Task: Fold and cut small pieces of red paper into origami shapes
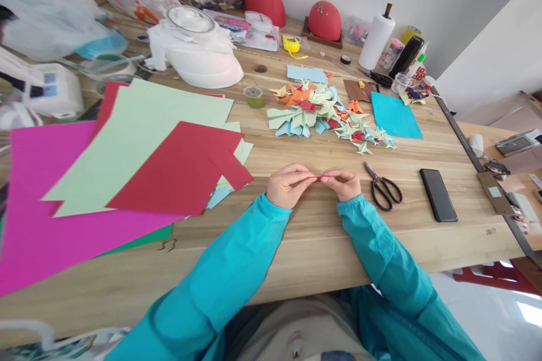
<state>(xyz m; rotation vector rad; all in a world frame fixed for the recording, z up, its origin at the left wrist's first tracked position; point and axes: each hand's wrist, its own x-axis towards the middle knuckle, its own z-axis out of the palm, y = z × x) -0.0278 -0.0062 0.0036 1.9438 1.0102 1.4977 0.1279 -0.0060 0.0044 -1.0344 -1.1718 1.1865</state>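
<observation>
Between my two hands, low over the middle of the table, is a small piece of folded red paper, mostly covered by the fingers. My left hand pinches its left end, and my right hand pinches the right end. Just right of my right hand lie black-handled scissors with the blades apart. Beyond the hands is a heap of folded paper pieces in green, orange, red and blue, several of them star-like. To the left, a red paper sheet tops a light green sheet.
A black phone lies at the right. A magenta sheet spreads under the papers at left. Behind the heap are a blue cloth-like square, a yellow tape measure and a red pincushion-like dome. Plastic bags crowd the back left.
</observation>
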